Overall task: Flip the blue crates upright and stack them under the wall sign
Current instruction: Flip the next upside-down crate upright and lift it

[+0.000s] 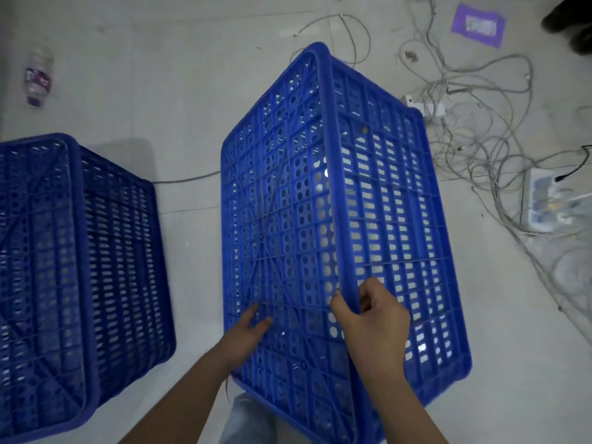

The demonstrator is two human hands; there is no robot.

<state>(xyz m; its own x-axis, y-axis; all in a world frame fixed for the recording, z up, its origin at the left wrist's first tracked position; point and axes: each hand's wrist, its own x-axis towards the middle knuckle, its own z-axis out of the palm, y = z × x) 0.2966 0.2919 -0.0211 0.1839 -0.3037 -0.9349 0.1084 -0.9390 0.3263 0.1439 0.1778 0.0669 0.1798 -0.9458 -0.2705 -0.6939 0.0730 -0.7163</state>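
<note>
Blue crate point(320, 219) tipped on edge, centre of floor, w/ perforated base facing up-left. Right hand point(371, 318) grips its base edge, fingers curled round. Left hand point(250, 325) flat on base, fingers relaxed. 2nd crate point(73, 277) upside down, near left, apart

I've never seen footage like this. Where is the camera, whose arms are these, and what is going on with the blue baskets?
There is no machine here. A person wears a camera on the head, so you look down at their own arms and the floor. The right hand grips the edge of a blue crate, which is tipped with its perforated bottom facing the camera. The left hand presses flat against that bottom. A second blue crate sits bottom-up on the floor to the left. Around them lie a plastic bottle, a tangle of cables, a power strip and a purple packet.
</note>
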